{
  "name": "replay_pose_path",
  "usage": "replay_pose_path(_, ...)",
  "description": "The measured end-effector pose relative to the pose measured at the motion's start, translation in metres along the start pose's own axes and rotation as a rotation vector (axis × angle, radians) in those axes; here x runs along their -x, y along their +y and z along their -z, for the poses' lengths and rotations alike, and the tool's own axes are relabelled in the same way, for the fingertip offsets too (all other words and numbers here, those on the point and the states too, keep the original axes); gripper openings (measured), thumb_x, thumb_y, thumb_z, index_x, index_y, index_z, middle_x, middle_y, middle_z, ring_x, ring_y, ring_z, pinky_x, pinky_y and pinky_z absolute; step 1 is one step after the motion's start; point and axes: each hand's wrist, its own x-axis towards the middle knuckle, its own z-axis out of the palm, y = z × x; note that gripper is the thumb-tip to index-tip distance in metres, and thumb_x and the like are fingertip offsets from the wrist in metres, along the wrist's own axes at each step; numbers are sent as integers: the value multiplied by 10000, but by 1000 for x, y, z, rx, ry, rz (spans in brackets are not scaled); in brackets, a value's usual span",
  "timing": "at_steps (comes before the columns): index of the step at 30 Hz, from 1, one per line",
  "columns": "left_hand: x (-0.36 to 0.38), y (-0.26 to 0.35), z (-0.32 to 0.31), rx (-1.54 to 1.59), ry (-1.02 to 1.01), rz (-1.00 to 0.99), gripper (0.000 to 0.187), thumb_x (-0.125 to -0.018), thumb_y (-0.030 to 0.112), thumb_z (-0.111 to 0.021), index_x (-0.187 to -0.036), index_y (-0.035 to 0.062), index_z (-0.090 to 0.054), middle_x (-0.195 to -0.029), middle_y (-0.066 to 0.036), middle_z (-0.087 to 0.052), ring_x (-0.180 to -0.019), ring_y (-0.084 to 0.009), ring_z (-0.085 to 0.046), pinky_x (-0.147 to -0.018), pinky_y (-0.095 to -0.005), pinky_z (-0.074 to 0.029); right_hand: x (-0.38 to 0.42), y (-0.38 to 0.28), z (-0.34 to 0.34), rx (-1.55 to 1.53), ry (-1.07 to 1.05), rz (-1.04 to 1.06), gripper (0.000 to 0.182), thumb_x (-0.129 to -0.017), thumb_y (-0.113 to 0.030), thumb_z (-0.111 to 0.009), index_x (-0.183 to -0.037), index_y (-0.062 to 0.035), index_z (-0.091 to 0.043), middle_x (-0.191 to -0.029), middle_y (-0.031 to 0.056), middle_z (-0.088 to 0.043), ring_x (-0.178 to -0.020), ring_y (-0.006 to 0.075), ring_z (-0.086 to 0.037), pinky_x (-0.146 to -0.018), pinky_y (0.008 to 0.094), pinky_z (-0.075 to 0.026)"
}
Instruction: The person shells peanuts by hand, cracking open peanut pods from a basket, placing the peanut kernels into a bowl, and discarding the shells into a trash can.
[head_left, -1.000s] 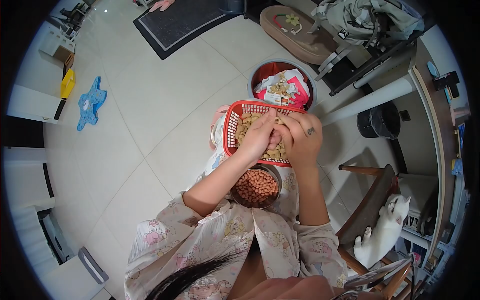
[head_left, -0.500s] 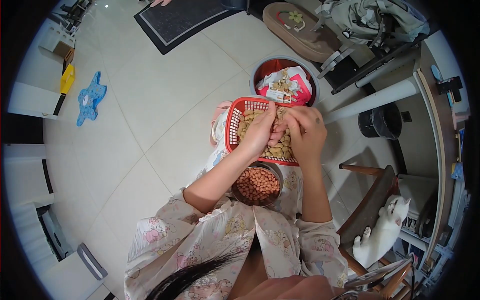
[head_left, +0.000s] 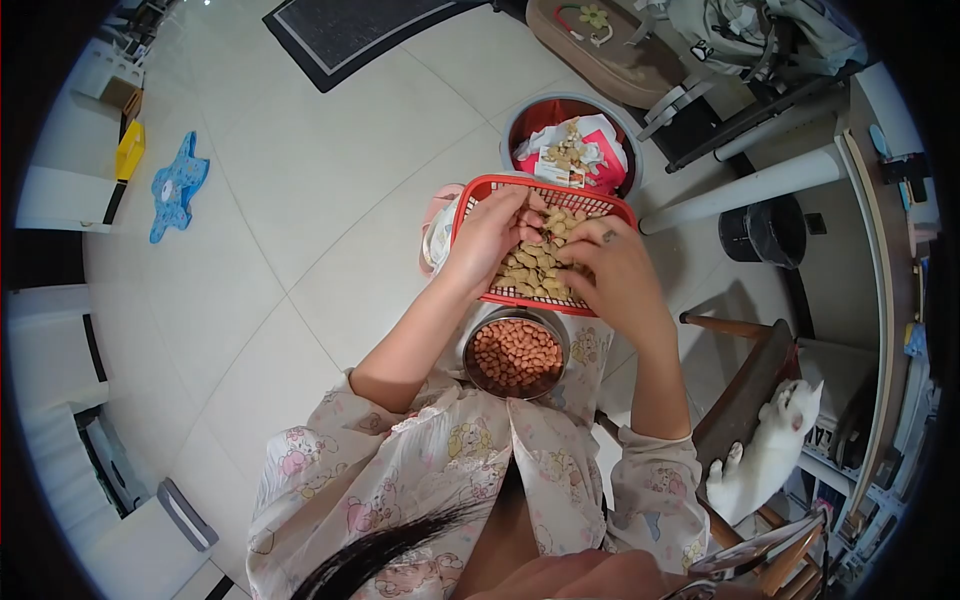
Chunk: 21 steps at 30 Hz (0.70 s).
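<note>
A red plastic basket [head_left: 545,183] of unshelled peanuts [head_left: 535,270] rests on my lap. Over its left side is my left hand [head_left: 497,228], its fingers curled inward; what they may hold is hidden. My right hand [head_left: 618,268] reaches into the right side of the basket, fingers apart and touching the peanuts. Closer to my body, a round metal bowl [head_left: 559,372] holds many shelled reddish peanut kernels [head_left: 515,352].
Beyond the basket stands a bin [head_left: 512,130] with shells and wrappers. At right are a white cat [head_left: 765,455] on a chair [head_left: 735,400], a black bucket [head_left: 762,232] and a table leg [head_left: 745,190]. A blue star-shaped item [head_left: 178,188] lies on the floor.
My hands were together over the basket and have moved apart. The right hand has dropped onto the peanuts at the right; the left has shifted slightly left.
</note>
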Motion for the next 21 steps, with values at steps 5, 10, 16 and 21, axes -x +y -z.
replay_pose_path(5,2,0,-6,-101,-8,-7,228,-966,221,-460,-964,27,-579,-877,-12,-574,-785,-83,-531,-700,-230,-446,11,0,-4,-2,-91,-54,170,-705,-155,-718,-834,-57,-667,-960,32,-593,-979,248,-516,-867,370,-402)
replay_pose_path(10,5,2,-6,-224,-15,9,226,-957,229,-482,-954,35,-598,-799,14,-554,-719,-58,-507,-668,-196,-420,10,1,-3,-70,-91,-44,204,-693,-129,-723,-876,-70,-655,-954,42,-600,-956,264,-517,-854,382,-397)
replay_pose_path(16,6,1,-7,-289,-29,-12,189,-949,191,-489,-963,38,-599,-779,29,-534,-696,-46,-483,-644,-187,-407,11,-2,-11,-37,-39,-3,185,-702,-139,-715,-859,-84,-633,-904,43,-604,-955,269,-512,-859,392,-390)
replay_pose_path(21,8,8,-7,-283,-27,21,169,-943,190,-502,-963,53,-598,-767,35,-530,-672,-36,-466,-615,-180,-382,12,-2,-7,-56,-57,-25,213,-661,-112,-736,-848,-75,-640,-864,54,-604,-932,262,-519,-865,395,-391)
